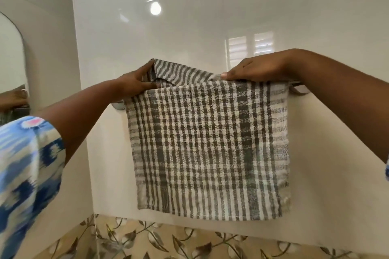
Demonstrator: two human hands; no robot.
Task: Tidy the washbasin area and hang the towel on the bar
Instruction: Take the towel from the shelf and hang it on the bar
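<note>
Glossy white wall tiles (pixel 189 17) fill most of the room's backdrop, bouncing back a round lamp and a louvred window, with a band of leaf-patterned tiles (pixel 168 239) running along the bottom. A grey-and-white checked towel (pixel 210 143) hangs over the metal towel bar (pixel 299 86), whose mounts peek out at either end of the cloth. Its front panel drops flat and nearly square against the wall. At the top left a striped fold stands up above the bar, rumpled rather than smoothed down.

The left hand (pixel 136 83) pinches that raised fold, thumb in front and fingers behind, right at the towel's upper left corner. The right hand (pixel 254 69) lies over the top edge further along, fingers pressed together and flat on the cloth; its thumb tip meets the fold near the middle, though whether it actually nips the fabric I can't quite tell from here. A blue-and-white patterned sleeve (pixel 27 174) covers the left upper arm. An arched mirror (pixel 10 59) sits on the far left wall.
</note>
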